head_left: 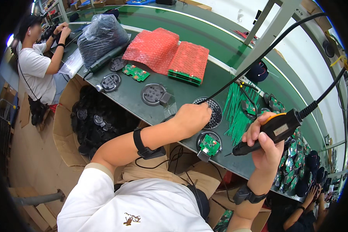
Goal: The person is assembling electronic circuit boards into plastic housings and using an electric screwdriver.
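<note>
My right hand is wrapped round a black electric screwdriver with an orange patch. Its thin bit points left, beside a round dark housing that carries a green circuit board. My left hand is at the left edge of a round dish full of small black parts. Its fingers are curled closed, and what they may hold is hidden. A black cable slants down from the upper right and reaches the far side of this hand.
Green cable ties lie right of the dish. Beyond stand red bubble-wrapped circuit boards, a loose board and a round housing. A carton of black parts sits below left. Board-fitted housings pile up right. A co-worker sits left.
</note>
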### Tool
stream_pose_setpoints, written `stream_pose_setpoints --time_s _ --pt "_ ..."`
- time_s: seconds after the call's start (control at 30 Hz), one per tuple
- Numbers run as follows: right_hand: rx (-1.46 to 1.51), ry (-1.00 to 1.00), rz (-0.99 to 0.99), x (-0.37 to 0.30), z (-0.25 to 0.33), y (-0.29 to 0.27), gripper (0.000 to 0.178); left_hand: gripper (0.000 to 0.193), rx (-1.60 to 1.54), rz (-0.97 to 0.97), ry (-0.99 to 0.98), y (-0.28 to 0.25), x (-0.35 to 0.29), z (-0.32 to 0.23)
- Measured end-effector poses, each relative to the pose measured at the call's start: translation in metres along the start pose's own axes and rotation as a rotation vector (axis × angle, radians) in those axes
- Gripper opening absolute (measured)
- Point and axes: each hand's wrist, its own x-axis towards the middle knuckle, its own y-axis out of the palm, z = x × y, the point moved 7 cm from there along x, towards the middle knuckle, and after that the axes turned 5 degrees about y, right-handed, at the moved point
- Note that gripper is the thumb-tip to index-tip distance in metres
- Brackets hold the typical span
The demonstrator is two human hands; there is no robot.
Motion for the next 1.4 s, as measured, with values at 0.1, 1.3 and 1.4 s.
stream_pose_setpoints --time_s 0.1,1.3,1.4 --pt "-0.036 -0.015 -0.083 -0.002 0.000 -0.002 0.043 0.010 0.013 0.008 -0.007 0.000 -0.001 0.000" --pt "0.165 -0.093 -0.155 -0.005 -0.015 0.005 0.089 0.011 -0.639 -0.128 -0.268 -0.014 -0.059 -0.014" --pt "0.170 -0.091 -0.122 -0.004 -0.016 0.007 0.091 0.011 -0.686 -0.109 -0.291 -0.005 -0.059 -0.018"
